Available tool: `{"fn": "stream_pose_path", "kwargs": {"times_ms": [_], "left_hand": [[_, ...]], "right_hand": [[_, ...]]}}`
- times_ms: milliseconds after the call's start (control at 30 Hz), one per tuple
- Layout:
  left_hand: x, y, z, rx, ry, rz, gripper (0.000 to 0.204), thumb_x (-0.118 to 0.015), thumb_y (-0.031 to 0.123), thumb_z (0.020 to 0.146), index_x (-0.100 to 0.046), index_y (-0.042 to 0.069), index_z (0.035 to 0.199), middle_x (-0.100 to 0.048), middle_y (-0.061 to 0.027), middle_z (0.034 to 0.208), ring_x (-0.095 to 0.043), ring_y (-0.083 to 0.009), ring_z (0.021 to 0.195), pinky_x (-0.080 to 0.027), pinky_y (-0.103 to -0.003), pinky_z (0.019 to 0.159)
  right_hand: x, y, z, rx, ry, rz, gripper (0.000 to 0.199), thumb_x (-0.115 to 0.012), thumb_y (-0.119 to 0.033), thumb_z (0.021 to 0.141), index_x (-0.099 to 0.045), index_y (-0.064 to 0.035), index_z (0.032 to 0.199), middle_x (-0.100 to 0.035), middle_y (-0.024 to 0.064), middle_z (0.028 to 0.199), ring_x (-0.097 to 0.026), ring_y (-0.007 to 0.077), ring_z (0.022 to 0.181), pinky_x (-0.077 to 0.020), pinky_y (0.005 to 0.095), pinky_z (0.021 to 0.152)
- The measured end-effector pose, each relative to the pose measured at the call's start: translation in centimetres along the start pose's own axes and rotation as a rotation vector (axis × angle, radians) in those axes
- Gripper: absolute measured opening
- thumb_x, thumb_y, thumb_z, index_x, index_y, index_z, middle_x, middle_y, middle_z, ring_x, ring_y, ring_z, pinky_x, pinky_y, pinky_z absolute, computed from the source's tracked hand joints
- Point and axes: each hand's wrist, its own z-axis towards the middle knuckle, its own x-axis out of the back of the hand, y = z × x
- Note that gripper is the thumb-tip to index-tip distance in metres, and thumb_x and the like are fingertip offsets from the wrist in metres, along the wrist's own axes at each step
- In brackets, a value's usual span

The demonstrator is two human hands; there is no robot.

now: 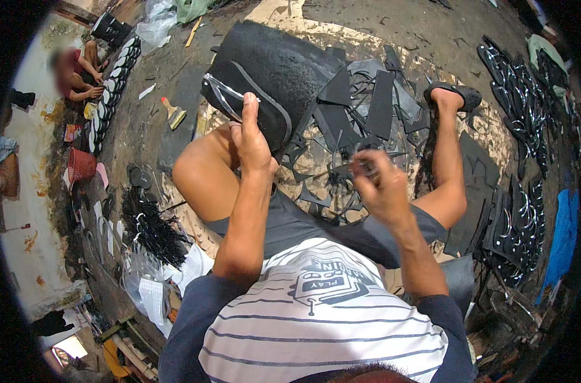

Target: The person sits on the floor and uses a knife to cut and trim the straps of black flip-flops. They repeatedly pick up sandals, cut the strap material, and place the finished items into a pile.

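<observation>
My left hand (pixel 253 143) grips a black sandal (pixel 261 118) with a grey edge line and a pale, shiny strap. Its thumb points up beside the strap, and the hand covers part of the sandal. Behind it, a large black rubber sheet (pixel 274 54) lies at a slant. Motion blurs my right hand (pixel 385 188), held above my lap with its fingers curved. Something dark shows by its fingertips, but I cannot tell whether the hand holds it. Black offcuts (pixel 379 105) lie scattered beyond that hand.
A paintbrush (pixel 173 113) rests left of my knee. Strapped sandals (pixel 520 108) are piled at the right, near a blue cloth (pixel 563 233). Another person (pixel 80 70) sits at the far left beside a row of black-and-white footwear (pixel 115 89). A red basket (pixel 81 165) stands nearer.
</observation>
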Motion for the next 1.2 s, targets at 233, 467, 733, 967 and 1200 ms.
{"fn": "stream_pose_path", "kwargs": {"times_ms": [233, 467, 733, 967, 1200], "left_hand": [[0.1, 0.9, -3.8, -0.051, 0.004, 0.085, 0.044, -0.065, 0.027, 0.098, -0.049, -0.003, 0.126, -0.06, -0.0064, 0.118, -0.055, -0.0122, 0.106, -0.042, -0.031, 0.1], [3.9, -1.2, -7.0, -0.304, -0.029, 0.579, 0.042, -0.059, 0.028, 0.102, -0.046, 0.004, 0.133, -0.054, -0.0033, 0.126, -0.048, -0.014, 0.115, -0.035, -0.031, 0.103], [0.6, 1.0, -7.4, -0.178, -0.066, 0.235, 0.04, -0.058, 0.02, 0.101, -0.043, 0.001, 0.133, -0.054, -0.0059, 0.125, -0.049, -0.013, 0.111, -0.037, -0.03, 0.103], [2.1, 0.3, -7.4, -0.131, -0.045, 0.24, 0.048, -0.06, 0.023, 0.1, -0.04, 0.0, 0.138, -0.052, -0.0073, 0.128, -0.047, -0.0134, 0.115, -0.035, -0.031, 0.105], [3.5, 0.5, -11.9, -0.16, -0.266, 0.579, 0.056, -0.068, 0.027, 0.094, -0.042, -0.004, 0.133, -0.057, -0.0037, 0.1, -0.052, -0.0118, 0.092, -0.043, -0.027, 0.09]], "right_hand": [[-4.1, 3.4, -0.2, 0.217, -0.058, -0.131, 0.042, -0.07, -0.003, 0.076, -0.058, -0.0094, 0.116, -0.065, 0.0156, 0.094, -0.066, 0.0374, 0.083, -0.0538, 0.0441, 0.07], [-6.4, 1.5, 2.8, 0.018, -0.547, -0.355, 0.037, -0.073, -0.016, 0.074, -0.063, -0.0058, 0.109, -0.066, 0.0201, 0.102, -0.064, 0.0419, 0.087, -0.0527, 0.0477, 0.073], [-12.7, 2.8, 6.8, 0.237, -0.092, 0.046, 0.05, -0.071, -0.023, 0.085, -0.058, -0.0042, 0.129, -0.06, 0.0181, 0.128, -0.055, 0.0348, 0.121, -0.0409, 0.0438, 0.104], [-14.6, 1.8, 13.7, 0.224, -0.099, 0.027, 0.037, -0.067, -0.028, 0.09, -0.061, -0.0017, 0.116, -0.066, 0.013, 0.107, -0.06, 0.0279, 0.099, -0.0458, 0.04, 0.088], [-12.2, -1.8, 23.2, 0.056, -0.196, 0.375, 0.034, -0.064, -0.032, 0.095, -0.064, 0.0008, 0.103, -0.072, 0.0079, 0.086, -0.065, 0.0211, 0.077, -0.0506, 0.0362, 0.072]]}}
